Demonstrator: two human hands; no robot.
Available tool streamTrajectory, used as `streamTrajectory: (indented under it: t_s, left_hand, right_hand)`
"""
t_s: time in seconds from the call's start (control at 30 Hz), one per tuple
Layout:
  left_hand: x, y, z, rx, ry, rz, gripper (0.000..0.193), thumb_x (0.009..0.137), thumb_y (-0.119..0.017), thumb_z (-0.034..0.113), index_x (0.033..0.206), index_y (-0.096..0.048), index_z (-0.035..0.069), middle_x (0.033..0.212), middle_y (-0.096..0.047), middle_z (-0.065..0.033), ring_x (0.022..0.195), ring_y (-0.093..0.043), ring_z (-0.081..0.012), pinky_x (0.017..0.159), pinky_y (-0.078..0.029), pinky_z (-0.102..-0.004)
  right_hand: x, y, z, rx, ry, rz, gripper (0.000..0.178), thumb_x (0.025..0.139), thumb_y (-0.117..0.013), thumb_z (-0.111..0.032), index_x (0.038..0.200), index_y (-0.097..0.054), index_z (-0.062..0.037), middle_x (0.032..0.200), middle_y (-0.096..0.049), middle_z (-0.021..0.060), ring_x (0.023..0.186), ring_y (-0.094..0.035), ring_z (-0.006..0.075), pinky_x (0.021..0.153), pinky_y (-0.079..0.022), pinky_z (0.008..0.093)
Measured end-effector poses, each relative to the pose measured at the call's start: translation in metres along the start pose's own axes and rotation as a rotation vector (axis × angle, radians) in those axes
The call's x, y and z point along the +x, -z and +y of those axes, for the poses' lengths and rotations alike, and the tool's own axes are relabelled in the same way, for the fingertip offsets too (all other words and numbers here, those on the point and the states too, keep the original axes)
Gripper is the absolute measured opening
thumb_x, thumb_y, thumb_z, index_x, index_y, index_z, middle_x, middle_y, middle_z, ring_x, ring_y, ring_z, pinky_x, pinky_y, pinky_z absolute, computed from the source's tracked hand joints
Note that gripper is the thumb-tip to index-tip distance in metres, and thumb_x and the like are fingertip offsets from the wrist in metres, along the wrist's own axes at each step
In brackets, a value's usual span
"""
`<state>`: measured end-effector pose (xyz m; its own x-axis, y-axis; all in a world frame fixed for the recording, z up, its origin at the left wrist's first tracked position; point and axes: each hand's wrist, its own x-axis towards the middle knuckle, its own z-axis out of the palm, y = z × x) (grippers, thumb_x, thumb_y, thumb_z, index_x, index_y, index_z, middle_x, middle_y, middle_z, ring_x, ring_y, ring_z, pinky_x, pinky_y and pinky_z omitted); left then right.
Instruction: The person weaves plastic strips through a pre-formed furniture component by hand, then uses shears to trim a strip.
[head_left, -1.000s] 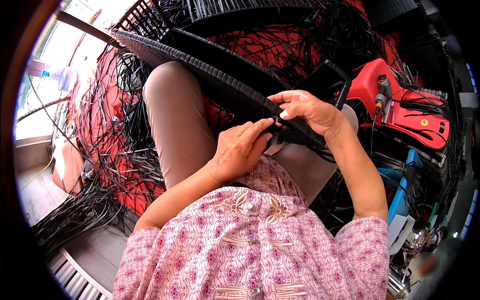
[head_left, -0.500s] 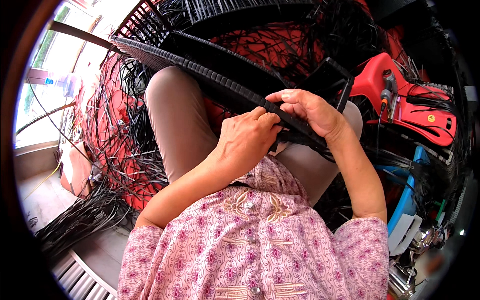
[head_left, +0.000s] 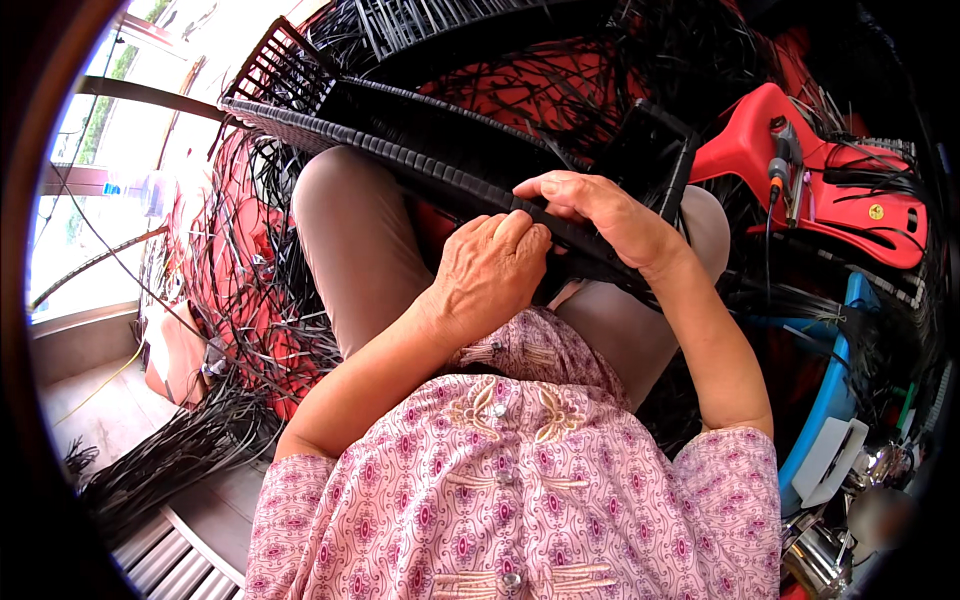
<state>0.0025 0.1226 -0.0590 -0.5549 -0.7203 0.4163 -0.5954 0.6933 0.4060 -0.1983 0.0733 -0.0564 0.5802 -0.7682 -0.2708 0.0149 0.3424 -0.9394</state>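
Observation:
A long black woven wicker basket (head_left: 370, 140) lies slantwise over my lap, its wrapped rim running from upper left to lower right. My left hand (head_left: 492, 262) is closed at the near side of that rim, knuckles up; its fingertips are hidden. Just to the right, my right hand (head_left: 610, 218) bends over the same rim, index finger reaching left along it and the other fingers curled beneath. Whether a thin strip lies between the fingers cannot be made out. A black squared frame part (head_left: 655, 150) rises beyond my right hand.
A red plastic stool (head_left: 765, 130) at the right bears a corded power tool (head_left: 780, 165). Below it stands a blue bin (head_left: 825, 390). Loose black strips (head_left: 190, 430) heap at the left and over the red floor covering (head_left: 500, 85). Another black woven piece (head_left: 440, 25) lies at the far side.
My right hand has shifted slightly left along the rim, its fingers bending more over it. My left hand has moved slightly left. The view has shifted a little.

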Motion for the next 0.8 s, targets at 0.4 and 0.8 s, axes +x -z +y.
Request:
streamTrajectory:
  t_s: [0.4, 0.8]
  left_hand:
    - [-0.002, 0.001, -0.013, -0.174, 0.056, 0.054, 0.012, 0.088, -0.066, 0.006, 0.098, -0.059, 0.006, 0.081, -0.051, -0.0112, 0.072, -0.055, -0.0327, 0.063, -0.044, -0.0438]
    - [0.012, 0.014, -0.036, -0.277, -0.006, 0.090, 0.010, 0.087, -0.070, 0.006, 0.094, -0.063, 0.005, 0.085, -0.058, -0.0095, 0.075, -0.059, -0.0308, 0.066, -0.049, -0.0398]
  right_hand:
    - [-0.043, -0.046, -0.016, -1.044, 0.485, 0.457, 0.027, 0.072, -0.069, 0.000, 0.099, -0.065, -0.0048, 0.102, -0.064, 0.0101, 0.099, -0.062, 0.0308, 0.088, -0.052, 0.0417]
    - [-0.035, -0.059, -0.021, -1.259, 0.391, 0.449, 0.021, 0.074, -0.077, -0.003, 0.089, -0.063, -0.0051, 0.097, -0.059, 0.0095, 0.095, -0.059, 0.0302, 0.084, -0.049, 0.0413]
